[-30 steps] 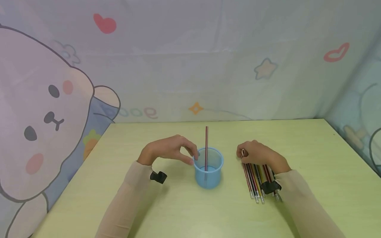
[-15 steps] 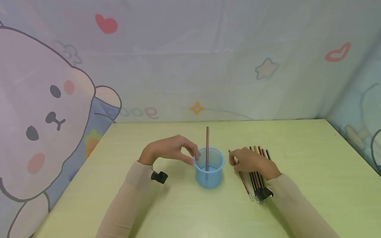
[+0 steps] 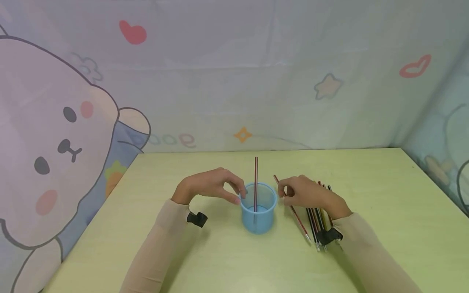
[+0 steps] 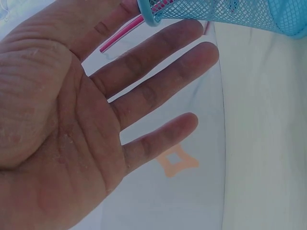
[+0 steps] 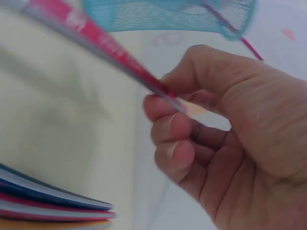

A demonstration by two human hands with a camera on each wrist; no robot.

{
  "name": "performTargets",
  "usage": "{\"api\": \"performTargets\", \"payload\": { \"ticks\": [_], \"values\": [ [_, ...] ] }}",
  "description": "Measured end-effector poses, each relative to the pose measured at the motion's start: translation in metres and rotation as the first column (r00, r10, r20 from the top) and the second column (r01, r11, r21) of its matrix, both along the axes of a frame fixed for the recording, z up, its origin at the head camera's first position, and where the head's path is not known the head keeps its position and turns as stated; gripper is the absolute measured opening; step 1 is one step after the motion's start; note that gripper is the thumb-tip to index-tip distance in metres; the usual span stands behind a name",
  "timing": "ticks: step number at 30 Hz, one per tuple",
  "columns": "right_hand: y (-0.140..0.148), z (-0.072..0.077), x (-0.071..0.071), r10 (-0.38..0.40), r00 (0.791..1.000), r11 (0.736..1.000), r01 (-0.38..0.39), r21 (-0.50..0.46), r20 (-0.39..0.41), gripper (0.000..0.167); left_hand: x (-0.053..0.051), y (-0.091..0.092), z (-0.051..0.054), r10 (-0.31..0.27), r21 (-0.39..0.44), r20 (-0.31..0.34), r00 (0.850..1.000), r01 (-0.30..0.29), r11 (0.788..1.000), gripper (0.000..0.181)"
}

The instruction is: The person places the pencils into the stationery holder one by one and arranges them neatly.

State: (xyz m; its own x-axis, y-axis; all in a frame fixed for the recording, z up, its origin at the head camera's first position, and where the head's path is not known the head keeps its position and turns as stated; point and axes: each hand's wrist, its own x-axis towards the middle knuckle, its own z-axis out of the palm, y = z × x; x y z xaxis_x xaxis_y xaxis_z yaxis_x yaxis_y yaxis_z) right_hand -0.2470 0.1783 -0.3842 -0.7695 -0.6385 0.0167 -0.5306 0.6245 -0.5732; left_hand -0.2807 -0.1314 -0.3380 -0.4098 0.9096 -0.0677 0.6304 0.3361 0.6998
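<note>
A blue mesh cup [image 3: 257, 223] [image 4: 240, 13] [image 5: 163, 17] stands upright on the table with one red-striped pencil [image 3: 256, 173] in it. At the cup's left rim my left hand [image 3: 210, 184] [image 4: 86, 110] grips the edge with thumb and index finger, the other fingers stretched out. My right hand [image 3: 311, 193] [image 5: 235, 124] pinches a red-and-white pencil [image 3: 300, 223] [image 5: 108, 47] between thumb and fingers, just right of the cup. That pencil slants, its eraser end toward the front. Beside it, partly under the right hand, lie several pencils [image 3: 314, 224] [image 5: 57, 206].
The pale yellow table [image 3: 205, 260] reaches back to a printed cloth [image 3: 227, 89] with a bear, hearts and a star. A dark cable [image 3: 459, 185] shows at the far right edge.
My right hand has moved left from the pencil pile toward the cup, bringing a red pencil out and tilting it. My left hand and the cup stay nearly still.
</note>
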Motion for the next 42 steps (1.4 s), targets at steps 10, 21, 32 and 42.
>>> {"api": "performTargets", "payload": {
  "ticks": [10,21,32,42],
  "values": [
    [0.006,0.038,0.011,-0.144,0.965,0.97,0.093,-0.224,-0.221,0.02,0.0,0.001,0.0,0.017,-0.013,-0.006,1.0,-0.017,1.0,0.015],
    [-0.007,0.063,0.027,-0.345,0.854,0.84,0.097,-0.533,-0.389,0.02,-0.002,-0.001,-0.001,0.009,-0.003,-0.016,1.0,-0.009,1.0,0.012],
    [-0.028,0.044,0.022,-0.429,0.813,0.808,0.15,-0.57,-0.394,0.013,0.0,-0.001,-0.001,0.01,-0.007,-0.012,1.0,-0.01,1.0,0.015],
    [-0.05,0.013,0.019,-0.259,0.876,0.927,0.107,-0.359,-0.406,0.014,0.0,0.001,-0.003,0.005,0.001,0.003,1.0,-0.005,1.0,0.013]
  ]
}}
